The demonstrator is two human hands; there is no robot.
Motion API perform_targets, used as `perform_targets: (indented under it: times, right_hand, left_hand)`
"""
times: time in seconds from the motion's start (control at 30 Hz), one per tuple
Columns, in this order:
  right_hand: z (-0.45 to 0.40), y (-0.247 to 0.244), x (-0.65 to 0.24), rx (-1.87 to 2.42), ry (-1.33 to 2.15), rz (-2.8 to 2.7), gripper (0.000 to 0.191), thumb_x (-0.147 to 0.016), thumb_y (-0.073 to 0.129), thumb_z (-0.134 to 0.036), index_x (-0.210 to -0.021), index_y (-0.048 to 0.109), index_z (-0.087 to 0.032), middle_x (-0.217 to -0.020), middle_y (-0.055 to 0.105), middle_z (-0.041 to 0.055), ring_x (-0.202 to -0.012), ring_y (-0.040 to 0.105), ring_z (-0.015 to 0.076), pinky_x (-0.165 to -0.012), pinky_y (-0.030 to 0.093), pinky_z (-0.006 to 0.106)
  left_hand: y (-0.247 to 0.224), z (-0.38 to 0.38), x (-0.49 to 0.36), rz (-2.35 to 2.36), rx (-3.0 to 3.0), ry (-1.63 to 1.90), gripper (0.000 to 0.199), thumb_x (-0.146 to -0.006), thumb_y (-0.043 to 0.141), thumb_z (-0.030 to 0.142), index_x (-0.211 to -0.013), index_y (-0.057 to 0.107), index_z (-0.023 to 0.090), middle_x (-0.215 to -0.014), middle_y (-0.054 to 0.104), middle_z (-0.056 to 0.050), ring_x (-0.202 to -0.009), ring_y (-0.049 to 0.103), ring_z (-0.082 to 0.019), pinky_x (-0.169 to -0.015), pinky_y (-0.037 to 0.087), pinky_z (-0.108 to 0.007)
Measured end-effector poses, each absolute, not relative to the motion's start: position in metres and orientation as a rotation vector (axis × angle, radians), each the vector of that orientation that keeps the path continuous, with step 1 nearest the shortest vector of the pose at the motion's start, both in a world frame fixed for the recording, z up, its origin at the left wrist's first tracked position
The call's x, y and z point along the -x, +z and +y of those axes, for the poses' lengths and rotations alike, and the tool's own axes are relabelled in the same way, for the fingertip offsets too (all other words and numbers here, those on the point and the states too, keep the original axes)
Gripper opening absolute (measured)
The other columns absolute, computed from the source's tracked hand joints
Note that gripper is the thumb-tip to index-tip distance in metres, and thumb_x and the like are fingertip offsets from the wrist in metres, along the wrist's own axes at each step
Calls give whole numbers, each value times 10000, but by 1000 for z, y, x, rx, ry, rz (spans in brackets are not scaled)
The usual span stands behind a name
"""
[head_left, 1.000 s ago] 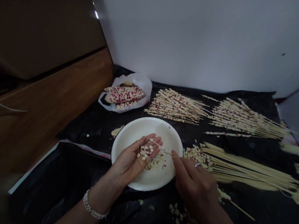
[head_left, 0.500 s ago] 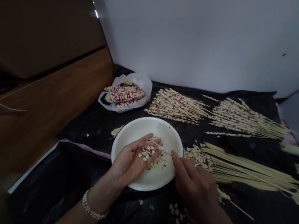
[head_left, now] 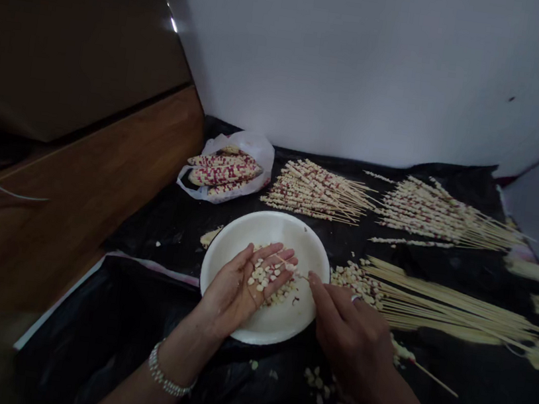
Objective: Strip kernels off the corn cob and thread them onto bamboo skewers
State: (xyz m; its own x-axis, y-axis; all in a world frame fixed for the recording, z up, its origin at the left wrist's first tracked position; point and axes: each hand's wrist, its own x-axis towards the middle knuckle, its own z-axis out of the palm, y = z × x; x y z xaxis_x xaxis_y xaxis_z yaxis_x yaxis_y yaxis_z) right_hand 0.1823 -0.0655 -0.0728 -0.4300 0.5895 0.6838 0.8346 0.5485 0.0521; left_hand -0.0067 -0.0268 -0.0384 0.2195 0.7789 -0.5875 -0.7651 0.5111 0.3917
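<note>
My left hand (head_left: 237,291) is palm up over a white bowl (head_left: 225,229), its fingers stretched out flat. Loose corn kernels (head_left: 262,276) in white and dark red lie on that palm and fingers. More kernels (head_left: 281,294) are in the bowl beneath. At the bowl's right rim my right hand (head_left: 352,327) is closed in a pinch on a thin wooden skewer (head_left: 306,277). A few kernels are threaded on this skewer, and its tip points left across my left fingers.
Behind the bowl, a plastic bag (head_left: 262,147) holds corn cobs (head_left: 226,172). Two piles of kernel-threaded skewers (head_left: 318,192) (head_left: 423,210) lie at the back. Bare skewers (head_left: 455,308) and a kernel heap (head_left: 356,281) are at right, on black plastic sheeting (head_left: 132,323).
My left fingers have flattened and opened a little, showing more of the kernels on the palm. The skewer and my right hand have hardly moved.
</note>
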Motion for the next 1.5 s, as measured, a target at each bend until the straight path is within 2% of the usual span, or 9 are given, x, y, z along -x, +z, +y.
perform_targets:
  times: [0.13,0.3,0.47,0.6,0.93,1.27,1.5]
  right_hand:
    - [-65,-73,-183,1149,-521,-2183,325,-875,527,-36,-1186,609,-86,-834,701,40,-591,512,151,-546,323,309]
    - [-65,-73,-183,1143,-530,-2182,338,-874,517,-20,-1193,601,-91,-840,701,42,-598,514,142,-550,319,302]
    - [-65,-73,-182,1146,-520,-2177,336,-888,501,-26,-1205,589,-92,-833,697,40,-615,521,138,-557,323,296]
    - [-65,-73,-182,1142,-527,-2180,340,-883,505,-25,-1205,584,-98,-833,697,34,-596,501,136,-556,317,300]
    - [-65,-73,-183,1142,-526,-2195,338,-891,491,-32,-1212,581,-86,-818,692,42,-597,502,146,-545,301,308]
    - [-65,-73,-182,1170,-563,-2177,358,-861,507,-4,-1194,595,-99,-804,693,28,-573,480,133,-549,298,300]
    - [-66,-72,-182,1139,-544,-2184,340,-879,496,-28,-1198,593,-89,-810,690,37,-571,486,137,-534,307,305]
  left_hand:
    - [-42,-27,7,820,-39,1070,433,-921,427,92,-1345,494,31,-1270,630,-226,-1177,611,-301,-1013,495,-442]
    - [-45,-30,5,884,-134,1091,413,-854,532,3,-1261,577,60,-1230,662,-197,-1133,642,-288,-995,521,-415]
    - [-47,-31,5,902,-233,1113,199,-849,607,45,-1032,684,63,-1178,691,-176,-1089,666,-264,-954,555,-354]
    - [-47,-31,4,922,-222,1149,125,-834,642,50,-936,707,81,-1087,726,-142,-1039,688,-224,-915,571,-293]
    - [-44,-31,2,950,-185,1177,155,-832,630,33,-939,733,77,-912,747,-99,-814,717,-136,-791,598,-213]
    - [-47,-30,2,943,-173,1183,142,-832,628,28,-921,730,70,-905,729,-88,-783,704,-118,-775,602,-198]
    - [-45,-29,2,994,-133,1189,113,-803,669,44,-886,715,105,-902,720,-52,-769,693,-97,-757,602,-181]
